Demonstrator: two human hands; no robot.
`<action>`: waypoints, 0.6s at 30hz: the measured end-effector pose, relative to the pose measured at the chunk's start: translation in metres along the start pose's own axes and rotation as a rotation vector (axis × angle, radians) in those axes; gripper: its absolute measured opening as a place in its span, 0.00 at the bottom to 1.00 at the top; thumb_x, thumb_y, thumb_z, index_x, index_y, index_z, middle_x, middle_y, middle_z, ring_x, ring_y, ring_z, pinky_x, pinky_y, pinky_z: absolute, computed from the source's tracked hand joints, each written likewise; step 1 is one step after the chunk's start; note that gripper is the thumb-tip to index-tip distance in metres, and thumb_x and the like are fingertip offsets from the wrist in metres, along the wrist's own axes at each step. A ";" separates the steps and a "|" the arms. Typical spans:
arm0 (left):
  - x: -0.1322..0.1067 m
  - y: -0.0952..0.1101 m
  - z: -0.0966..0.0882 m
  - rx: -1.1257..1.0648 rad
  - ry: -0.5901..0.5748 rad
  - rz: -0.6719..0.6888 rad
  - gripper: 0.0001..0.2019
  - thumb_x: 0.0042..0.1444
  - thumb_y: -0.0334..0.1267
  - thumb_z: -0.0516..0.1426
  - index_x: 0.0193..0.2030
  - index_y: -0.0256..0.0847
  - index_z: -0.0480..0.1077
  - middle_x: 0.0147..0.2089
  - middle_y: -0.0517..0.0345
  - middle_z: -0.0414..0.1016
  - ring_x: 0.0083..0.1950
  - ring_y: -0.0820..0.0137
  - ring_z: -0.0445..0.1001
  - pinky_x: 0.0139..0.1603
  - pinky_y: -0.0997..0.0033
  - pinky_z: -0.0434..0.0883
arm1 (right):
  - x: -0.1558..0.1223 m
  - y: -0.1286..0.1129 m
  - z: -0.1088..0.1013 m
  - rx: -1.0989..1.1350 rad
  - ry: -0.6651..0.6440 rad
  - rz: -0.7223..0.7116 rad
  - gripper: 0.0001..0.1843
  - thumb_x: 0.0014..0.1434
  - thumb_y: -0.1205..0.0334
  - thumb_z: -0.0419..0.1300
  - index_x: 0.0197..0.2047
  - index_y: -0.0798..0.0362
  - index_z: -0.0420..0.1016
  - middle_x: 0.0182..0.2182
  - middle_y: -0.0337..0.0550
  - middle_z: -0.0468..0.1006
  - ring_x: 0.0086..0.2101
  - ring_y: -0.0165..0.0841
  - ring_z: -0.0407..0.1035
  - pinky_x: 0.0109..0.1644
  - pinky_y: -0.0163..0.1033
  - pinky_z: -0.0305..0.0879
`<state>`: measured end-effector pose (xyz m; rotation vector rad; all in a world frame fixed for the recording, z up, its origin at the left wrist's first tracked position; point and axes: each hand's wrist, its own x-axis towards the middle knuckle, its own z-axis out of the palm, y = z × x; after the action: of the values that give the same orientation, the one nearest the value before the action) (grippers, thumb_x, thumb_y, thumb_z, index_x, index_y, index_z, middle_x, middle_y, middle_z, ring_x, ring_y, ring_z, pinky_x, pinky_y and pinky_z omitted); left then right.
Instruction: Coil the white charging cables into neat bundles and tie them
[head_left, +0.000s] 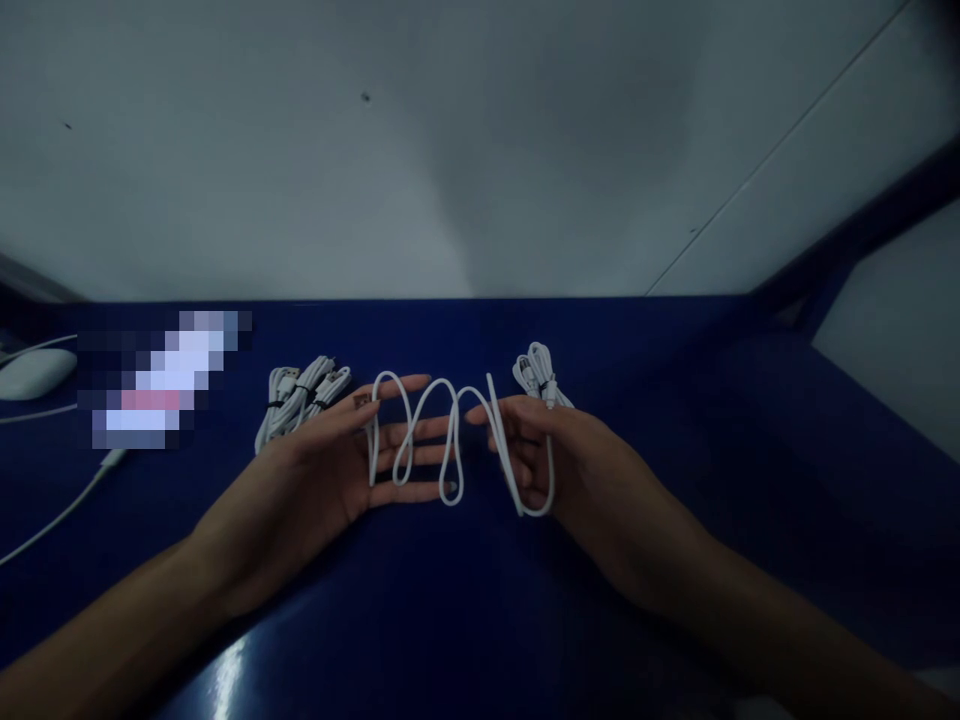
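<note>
A loose white USB cable (453, 440) stretches in wavy loops between my two hands, above the blue table. My left hand (315, 465) has its thumb over the plug end of the cable, and its other fingers reach out behind the loops. On the right, the curled fingers of my right hand (577, 460) hold the other part of the cable, which bends down below them. Behind my left hand lie several white cables (300, 390) bundled with black ties. Another tied white cable bundle (538, 370) rests just beyond my right hand, which partly covers it.
The blue table (450, 620) runs back to a pale wall (420, 180). At the left are a blurred-out, lit object (165, 385) with a white cord (75, 515) plugged in, and a white rounded object (37, 373). A blue frame (847, 230) stands at the right.
</note>
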<state>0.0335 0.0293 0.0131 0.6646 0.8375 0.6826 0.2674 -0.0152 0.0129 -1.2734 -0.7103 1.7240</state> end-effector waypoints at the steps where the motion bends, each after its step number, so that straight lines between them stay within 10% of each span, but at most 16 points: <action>1: 0.000 0.000 0.000 -0.005 -0.004 -0.005 0.20 0.75 0.44 0.59 0.70 0.46 0.75 0.72 0.39 0.77 0.72 0.38 0.75 0.66 0.37 0.80 | 0.000 0.000 0.000 0.000 -0.018 -0.012 0.17 0.72 0.45 0.63 0.44 0.50 0.84 0.32 0.40 0.70 0.31 0.32 0.62 0.38 0.41 0.60; 18: 0.000 -0.005 -0.001 -0.037 -0.082 -0.018 0.17 0.76 0.42 0.59 0.65 0.37 0.77 0.71 0.36 0.78 0.73 0.41 0.74 0.69 0.44 0.77 | 0.003 0.005 -0.002 0.024 -0.106 -0.043 0.19 0.74 0.45 0.61 0.46 0.50 0.87 0.33 0.41 0.73 0.32 0.33 0.63 0.39 0.41 0.59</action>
<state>0.0339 0.0268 0.0087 0.6469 0.7527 0.6493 0.2678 -0.0147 0.0068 -1.1493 -0.7709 1.7694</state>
